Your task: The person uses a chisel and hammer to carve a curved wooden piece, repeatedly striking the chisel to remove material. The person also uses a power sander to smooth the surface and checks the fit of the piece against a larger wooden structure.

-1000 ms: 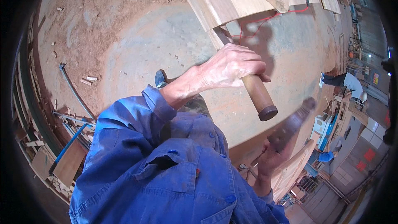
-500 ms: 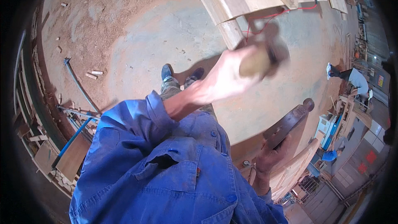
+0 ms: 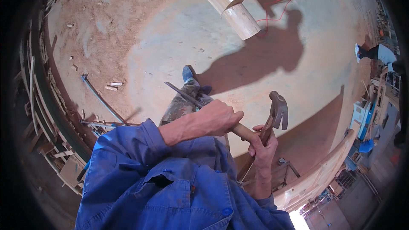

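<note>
L hand [image 3: 215,118] has its grip closed round a chisel [image 3: 187,96]: wooden handle [image 3: 243,131] pokes out right of the fist, thin metal blade runs up-left past it. R hand [image 3: 262,149] grips a claw hammer [image 3: 279,110] by the shaft, head raised just right of the handle end, not touching. Looks like the strike step, mid-chiselling; next move prob needs a square hit on the handle butt w/ the blade held steady. Both tools sit centre-frame, above the dusty floor [image 3: 170,42]. Pale timber beam [image 3: 238,17] lies far.
</note>
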Demonstrator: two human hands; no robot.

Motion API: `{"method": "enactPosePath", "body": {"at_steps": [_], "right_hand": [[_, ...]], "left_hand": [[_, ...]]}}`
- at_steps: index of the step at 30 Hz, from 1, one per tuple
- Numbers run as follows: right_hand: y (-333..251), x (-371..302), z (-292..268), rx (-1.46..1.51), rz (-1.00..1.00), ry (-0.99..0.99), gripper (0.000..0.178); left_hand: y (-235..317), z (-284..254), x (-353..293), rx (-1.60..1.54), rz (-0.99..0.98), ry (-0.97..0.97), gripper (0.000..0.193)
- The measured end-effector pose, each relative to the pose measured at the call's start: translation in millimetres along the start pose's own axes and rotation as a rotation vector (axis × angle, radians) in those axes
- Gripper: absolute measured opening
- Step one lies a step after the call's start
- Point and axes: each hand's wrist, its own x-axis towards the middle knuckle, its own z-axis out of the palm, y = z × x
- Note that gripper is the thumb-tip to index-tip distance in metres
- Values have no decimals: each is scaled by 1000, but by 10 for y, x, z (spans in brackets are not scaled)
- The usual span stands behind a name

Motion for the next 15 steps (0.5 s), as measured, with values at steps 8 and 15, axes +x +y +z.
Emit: {"method": "enactPosePath", "body": {"at_steps": [8, 15], "right_hand": [[587, 227, -17, 168, 167, 12, 21], [1157, 344, 216, 414, 206, 283, 16]], "left_hand": [[-496, 148, -223, 191, -46, -49, 29], [-1070, 218, 33, 265, 155, -28, 23]]}}
